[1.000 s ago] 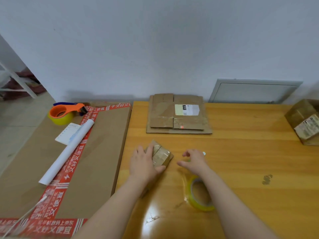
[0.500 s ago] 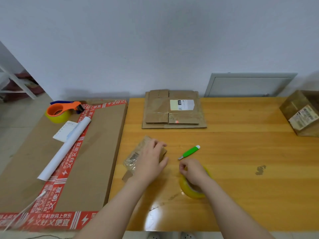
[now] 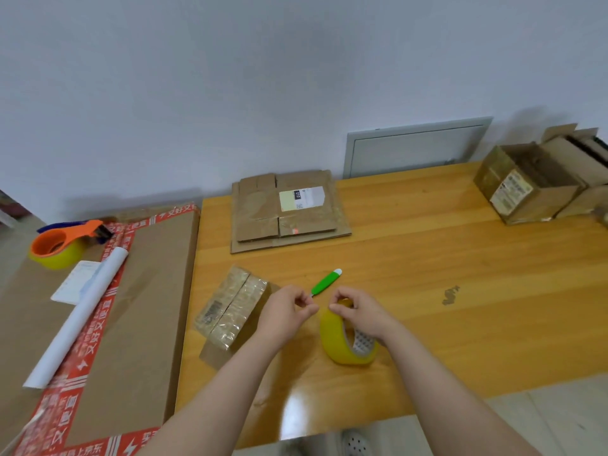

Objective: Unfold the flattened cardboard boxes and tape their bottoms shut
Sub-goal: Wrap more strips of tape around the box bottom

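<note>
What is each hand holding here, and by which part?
Right hand grips the yellow tape roll at its top rim. Left hand pinches beside it, likely the tape's free end.

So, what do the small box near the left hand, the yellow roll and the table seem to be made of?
The small box: brown cardboard under glossy clear tape, judging by the wrinkled shine. The yellow roll: probably plastic adhesive tape on a printed paper core; its band looks smooth and translucent. The table: wood or veneer, lacquered; grain lines and a bright reflection show.
</note>
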